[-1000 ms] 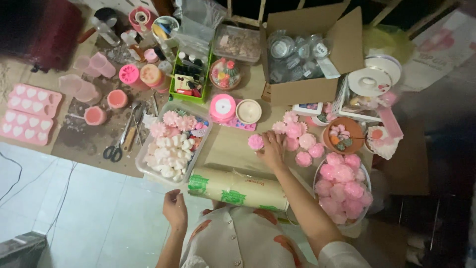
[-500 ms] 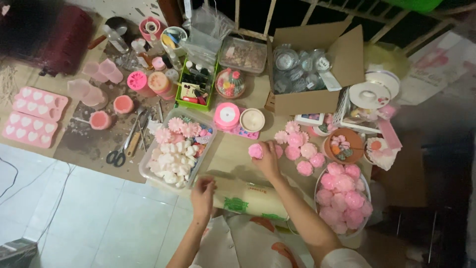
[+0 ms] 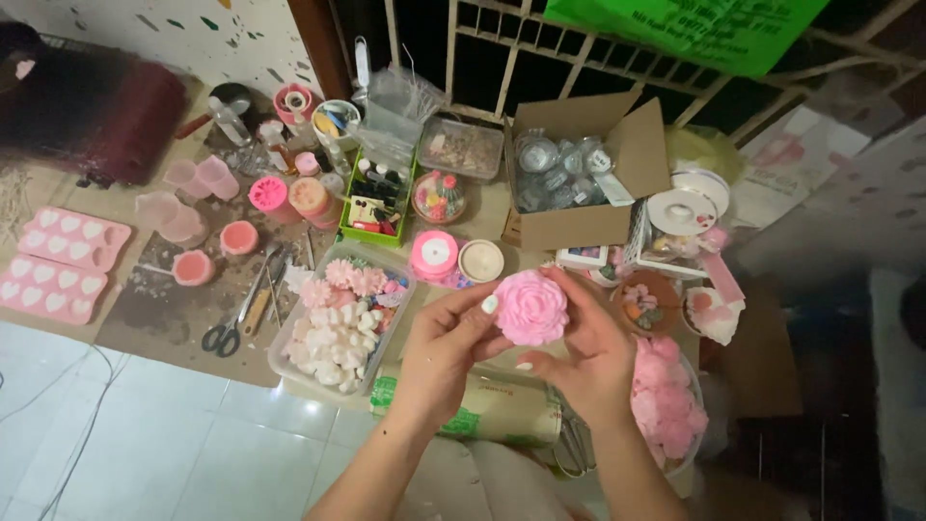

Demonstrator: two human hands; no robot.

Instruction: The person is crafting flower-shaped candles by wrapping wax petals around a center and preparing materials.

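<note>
Above the clear plastic tray [image 3: 289, 359] of flowers, we now grasp the pink rose-shaped moulded piece [image 3: 530, 307], lifted off the cardboard, with both left hand [image 3: 446, 349] and right hand [image 3: 590, 359].

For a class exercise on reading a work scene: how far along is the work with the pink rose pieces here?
Done: a bowl at the right holds many pink roses, and a clear tray holds white and pink flowers. In hand: the left hand and right hand together hold one pink rose up. Left: the pink heart moulds lie empty; further steps cannot be told.
</note>
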